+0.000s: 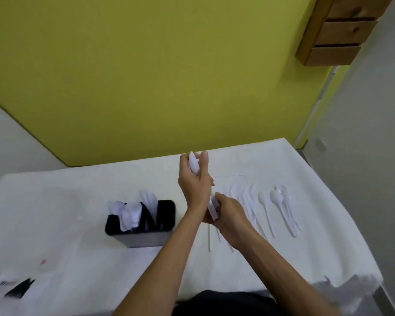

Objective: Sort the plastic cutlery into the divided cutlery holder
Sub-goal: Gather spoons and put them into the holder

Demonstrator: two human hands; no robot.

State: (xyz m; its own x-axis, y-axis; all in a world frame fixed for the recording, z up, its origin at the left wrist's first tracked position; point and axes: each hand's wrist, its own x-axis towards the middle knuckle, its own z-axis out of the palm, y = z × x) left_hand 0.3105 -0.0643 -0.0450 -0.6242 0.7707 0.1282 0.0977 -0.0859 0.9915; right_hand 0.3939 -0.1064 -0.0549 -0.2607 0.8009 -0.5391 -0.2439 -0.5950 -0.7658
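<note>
From where I stood, both hands were raised together above the counter, sharing a bundle of white plastic cutlery. The left hand was the higher and farther one, its fingers and thumb curled round the upper end. The right hand sat lower and nearer the person's body, gripping the bottom end. The bundle's long axis ran steeply up and away from the person, leaning slightly left at the top. Whether the pieces were knives, forks or spoons I could not tell.

The divided cutlery holder, black and upright, stood on the counter to the left of the hands and a little nearer the person. White pieces were standing in it already. The left hand was the closer of the two to it, so I judged the bundle would need to travel leftward and down, held close to upright, to drop into a compartment. More loose cutlery lay on the counter to the right of the hands, handles pointing toward the person, waiting to be sorted.
</note>
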